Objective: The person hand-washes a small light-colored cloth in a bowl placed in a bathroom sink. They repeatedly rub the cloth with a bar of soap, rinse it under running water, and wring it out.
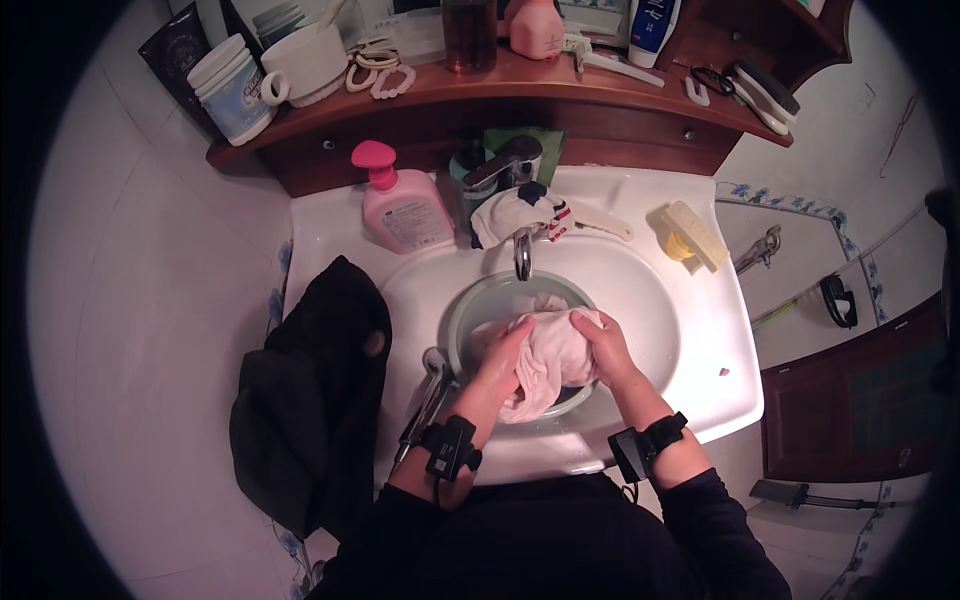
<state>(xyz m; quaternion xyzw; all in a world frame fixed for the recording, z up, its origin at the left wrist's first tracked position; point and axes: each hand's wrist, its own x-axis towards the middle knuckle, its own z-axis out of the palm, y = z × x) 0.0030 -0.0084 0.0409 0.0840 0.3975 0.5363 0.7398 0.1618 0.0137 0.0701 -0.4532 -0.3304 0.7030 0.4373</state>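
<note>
A wet, light pink cloth is bunched between my two hands over a round, pale green basin that stands in the white sink. My left hand grips the cloth's left side, thumb on top. At its right side my right hand holds it the same way. Part of the cloth hangs at the basin's near rim, and more pale fabric lies in the water behind it. The chrome faucet spout is just beyond the basin, with a white patterned cloth draped over the faucet.
A pink pump bottle stands back left; soap rests at the right. A shower handset lies on the sink's left edge, beside dark clothing. Above, a wooden shelf carries a mug, jars and bottles.
</note>
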